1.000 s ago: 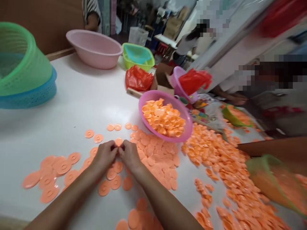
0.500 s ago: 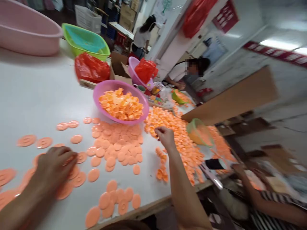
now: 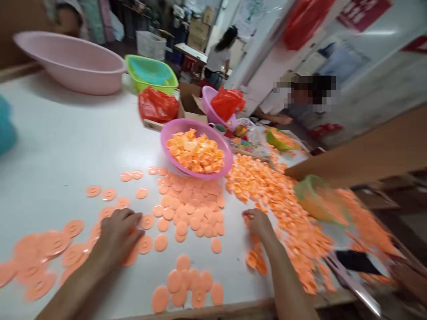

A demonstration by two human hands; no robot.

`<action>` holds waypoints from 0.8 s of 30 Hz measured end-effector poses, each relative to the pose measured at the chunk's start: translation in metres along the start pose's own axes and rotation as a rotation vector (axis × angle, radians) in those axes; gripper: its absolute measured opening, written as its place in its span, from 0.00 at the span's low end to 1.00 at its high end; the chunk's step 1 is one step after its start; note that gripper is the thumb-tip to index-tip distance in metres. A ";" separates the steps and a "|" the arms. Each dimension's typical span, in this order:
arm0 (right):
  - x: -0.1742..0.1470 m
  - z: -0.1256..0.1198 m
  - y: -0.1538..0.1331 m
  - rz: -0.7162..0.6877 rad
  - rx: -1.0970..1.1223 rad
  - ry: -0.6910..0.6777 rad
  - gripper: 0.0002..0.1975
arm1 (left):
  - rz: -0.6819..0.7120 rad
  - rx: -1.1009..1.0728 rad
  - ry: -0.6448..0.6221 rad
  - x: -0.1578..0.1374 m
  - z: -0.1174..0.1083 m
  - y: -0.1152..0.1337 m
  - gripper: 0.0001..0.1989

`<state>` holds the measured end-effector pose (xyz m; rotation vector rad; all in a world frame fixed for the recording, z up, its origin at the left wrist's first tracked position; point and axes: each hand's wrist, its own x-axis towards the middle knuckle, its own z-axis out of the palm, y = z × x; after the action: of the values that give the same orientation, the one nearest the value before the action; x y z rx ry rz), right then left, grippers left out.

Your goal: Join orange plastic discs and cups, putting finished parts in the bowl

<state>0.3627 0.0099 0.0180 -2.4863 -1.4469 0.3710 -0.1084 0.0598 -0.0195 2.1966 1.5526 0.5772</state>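
Observation:
My left hand is low over the flat round orange discs at the left of the table. Its fingers are bent together around an orange disc, mostly hidden beneath them. Farther right, my right hand pinches a small orange cup-shaped piece at the fingertips, partly covered and blurred. Just below that hand lies a short row of similar cup-shaped pieces. Between my hands spreads a dense patch of discs, with a smaller group of discs by the front edge.
A pink bowl full of cup-shaped pieces stands beyond the discs. To the right are a large loose heap, a tipped green basket and scissors. A big pink basin sits far left. Two people are in the background.
The view has swung left, so the scene sits farther right. My right hand has moved from the heap's edge toward me, down to the short row of pieces. My left hand stays among the discs.

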 end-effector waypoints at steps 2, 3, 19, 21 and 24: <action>0.007 0.000 -0.001 -0.019 -0.025 -0.033 0.14 | -0.037 0.011 -0.036 0.001 -0.003 0.003 0.10; 0.009 -0.001 0.000 -0.028 -0.034 -0.049 0.13 | -0.052 0.009 -0.051 0.001 -0.004 0.004 0.10; -0.048 0.028 -0.148 -0.063 0.589 -0.166 0.14 | -0.073 -0.084 -0.034 0.000 0.003 0.009 0.07; -0.063 0.059 -0.204 -0.199 0.638 -0.340 0.08 | -0.074 -0.082 -0.020 0.001 0.004 0.008 0.07; -0.081 0.100 -0.258 -0.362 0.583 -0.418 0.03 | -0.064 -0.100 -0.009 0.001 0.009 0.007 0.05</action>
<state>0.0813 0.0710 0.0167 -1.7113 -1.5982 1.1009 -0.0980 0.0581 -0.0230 2.0658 1.5487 0.6103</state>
